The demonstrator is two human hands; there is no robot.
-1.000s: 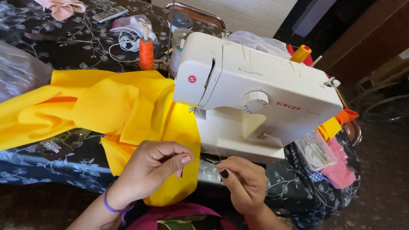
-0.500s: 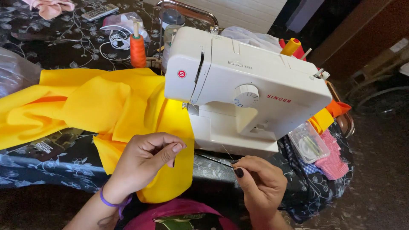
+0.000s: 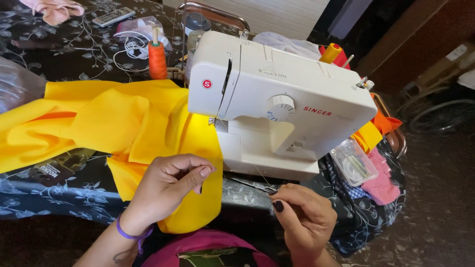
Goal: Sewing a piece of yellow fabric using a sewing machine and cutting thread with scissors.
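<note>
Head view: right hand [image 3: 304, 220] pinches a thin thread [image 3: 262, 177] that runs up from its fingertips to the white sewing machine [image 3: 277, 104]. Left hand [image 3: 168, 185] hovers half-curled, holding nothing, over the yellow fabric [image 3: 123, 123] just below it. Best practice here, I'd say: keep thread taut, pull slow, steady the fabric.

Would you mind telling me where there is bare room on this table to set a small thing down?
Bare tablecloth shows between the remote, the orange spool and the yellow fabric. Another strip lies below the fabric at the near left edge. Around the sewing machine and right of it is crowded.
</note>
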